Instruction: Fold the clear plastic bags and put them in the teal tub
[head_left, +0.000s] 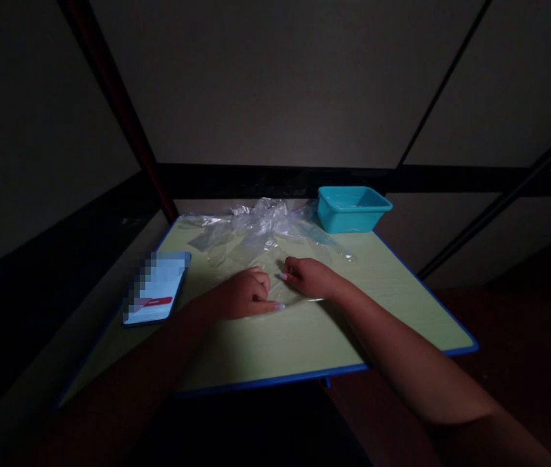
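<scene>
Curling left hand (246, 293) with thumb extended, and bending right hand (307, 275) with thumb and finger drawn close, over clear film (278, 288) at middle of bench (392, 285); cannot tell whether pinching it. Could crease or tear such thin film by pulling unevenly, or miss an edge in poor light. Might also snag crumpled plastic (268, 222) at 12 o'clock by reaching forward, or nudge phone (164, 285) at 9 o'clock by sweeping wide; less likely blue bin (348, 222) at 1 o'clock.

Film (269, 224): thin clear plastic, glossy, crinkled. Tub (348, 222): smooth plastic. Tabletop (314, 344): matt, perhaps laminate; light poor.
</scene>
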The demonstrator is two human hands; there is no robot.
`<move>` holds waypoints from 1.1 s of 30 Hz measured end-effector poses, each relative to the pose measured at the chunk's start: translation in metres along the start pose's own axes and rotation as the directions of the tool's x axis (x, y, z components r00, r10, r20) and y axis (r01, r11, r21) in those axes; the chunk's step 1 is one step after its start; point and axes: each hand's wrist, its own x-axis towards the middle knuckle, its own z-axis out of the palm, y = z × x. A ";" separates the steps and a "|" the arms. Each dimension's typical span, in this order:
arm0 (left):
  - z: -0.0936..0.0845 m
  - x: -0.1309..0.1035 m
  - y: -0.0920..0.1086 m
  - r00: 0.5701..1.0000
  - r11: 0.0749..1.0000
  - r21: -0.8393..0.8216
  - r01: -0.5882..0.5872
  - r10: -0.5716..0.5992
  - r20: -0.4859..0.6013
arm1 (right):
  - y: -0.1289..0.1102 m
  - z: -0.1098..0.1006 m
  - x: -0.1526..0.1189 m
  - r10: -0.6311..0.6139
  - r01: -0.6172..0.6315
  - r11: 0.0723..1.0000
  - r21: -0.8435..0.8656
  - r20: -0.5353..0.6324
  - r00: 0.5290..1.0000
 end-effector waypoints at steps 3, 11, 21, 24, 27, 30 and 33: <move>-0.001 0.000 0.008 0.990 0.968 -0.207 0.144 -0.139 0.038 | -0.001 0.000 0.001 0.006 -0.006 1.000 -0.001 0.001 1.000; -0.017 -0.009 0.007 0.817 0.602 -0.649 0.465 -0.009 0.576 | 0.001 -0.004 -0.002 0.007 -0.005 0.998 -0.066 0.032 0.999; -0.014 0.006 -0.002 0.727 0.850 -0.447 0.279 -0.491 -0.480 | -0.004 0.002 -0.003 -0.131 0.129 0.991 -0.027 -0.103 0.986; -0.010 0.008 -0.014 0.658 0.875 -0.344 0.342 -0.484 -0.577 | -0.007 0.002 -0.009 -0.122 0.125 0.992 -0.020 0.113 0.986; -0.009 0.007 -0.025 0.609 0.880 -0.305 0.364 -0.473 -0.637 | -0.011 -0.001 -0.015 -0.137 0.141 0.990 0.016 0.349 0.927; -0.008 0.007 -0.031 0.621 0.882 -0.210 0.422 -0.450 -0.642 | -0.013 -0.003 -0.017 -0.197 0.194 0.980 0.053 0.450 0.871; -0.004 0.005 -0.032 0.731 0.893 0.013 0.449 -0.359 -0.581 | -0.013 -0.004 -0.017 -0.230 0.228 0.972 0.066 0.492 0.840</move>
